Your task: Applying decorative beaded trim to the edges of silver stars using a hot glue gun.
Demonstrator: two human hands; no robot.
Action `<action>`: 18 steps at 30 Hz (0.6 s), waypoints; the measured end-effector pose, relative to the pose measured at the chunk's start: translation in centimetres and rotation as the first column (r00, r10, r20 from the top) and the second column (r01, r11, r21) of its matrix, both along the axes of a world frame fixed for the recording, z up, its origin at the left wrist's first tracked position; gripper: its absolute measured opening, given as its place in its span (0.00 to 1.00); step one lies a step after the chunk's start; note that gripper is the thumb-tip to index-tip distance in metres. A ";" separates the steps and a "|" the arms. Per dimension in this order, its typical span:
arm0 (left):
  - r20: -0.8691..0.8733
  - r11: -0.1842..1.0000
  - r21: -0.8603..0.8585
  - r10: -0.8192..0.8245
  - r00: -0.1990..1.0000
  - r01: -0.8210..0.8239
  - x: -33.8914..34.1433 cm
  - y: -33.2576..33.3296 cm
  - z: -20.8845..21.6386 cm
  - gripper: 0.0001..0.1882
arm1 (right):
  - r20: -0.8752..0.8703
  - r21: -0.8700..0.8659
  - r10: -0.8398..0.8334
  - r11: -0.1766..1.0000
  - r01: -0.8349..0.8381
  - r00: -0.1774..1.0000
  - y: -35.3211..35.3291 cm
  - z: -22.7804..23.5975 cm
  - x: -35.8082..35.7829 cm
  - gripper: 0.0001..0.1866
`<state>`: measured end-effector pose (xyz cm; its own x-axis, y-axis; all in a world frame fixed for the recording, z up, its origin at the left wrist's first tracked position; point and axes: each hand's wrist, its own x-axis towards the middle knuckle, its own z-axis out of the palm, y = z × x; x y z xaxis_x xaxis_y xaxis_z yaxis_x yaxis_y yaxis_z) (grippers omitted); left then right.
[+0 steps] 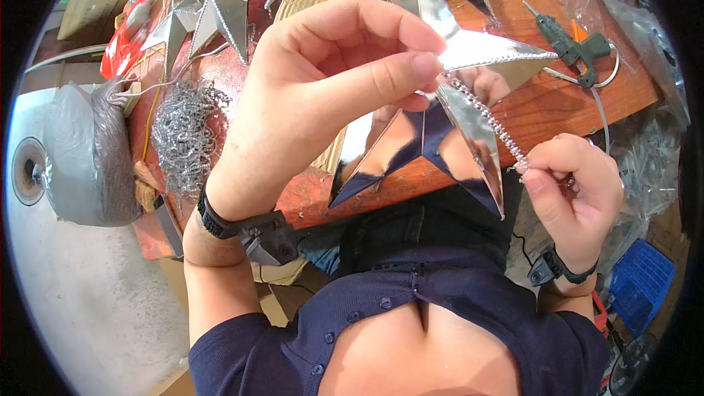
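Observation:
A mirror-finish silver star [419, 132] with raised folded points stands in front of me at the table's near edge. My left hand [345, 66] is closed in a pinch at an inner corner of the star, thumb and fingertips on one end of a silver beaded trim [491, 121]. From there the trim runs down to the right, along the star's lower right point. Its other stretch is gripped in my right hand [576, 191], whose fingers are curled closed. Similar trim lines the edge of the star's right point.
More silver stars [213, 11] lie at the back left of the wooden table [616, 99]. A tangled heap of silver trim [187, 132] sits left, beside a grey plastic-wrapped bundle [88, 154]. A glue gun [576, 48] with its cable lies back right; a blue basket [638, 286] is lower right.

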<state>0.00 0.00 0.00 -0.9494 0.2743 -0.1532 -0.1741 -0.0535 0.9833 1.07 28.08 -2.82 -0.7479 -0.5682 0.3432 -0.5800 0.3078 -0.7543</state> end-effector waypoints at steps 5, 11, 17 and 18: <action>-0.207 0.980 -0.181 0.040 0.977 -0.078 -0.1 0.8 -0.4 0.13 | 0.255 -0.054 -0.212 0.971 0.232 0.944 -1.8 0.6 1.3 0.12; -0.324 0.951 -0.299 -0.023 0.946 -0.079 -0.4 0.8 -0.7 0.16 | 0.243 0.010 -0.119 0.993 0.121 0.963 -2.1 0.6 0.8 0.15; -0.267 0.974 -0.211 0.025 0.963 -0.083 -0.2 1.8 0.5 0.18 | 0.155 0.046 -0.042 0.998 0.035 0.987 -2.5 0.1 0.4 0.17; -0.256 0.981 -0.172 0.042 0.966 -0.088 -0.1 1.8 0.5 0.18 | 0.131 0.057 -0.034 0.998 0.026 0.991 -2.6 0.2 0.4 0.17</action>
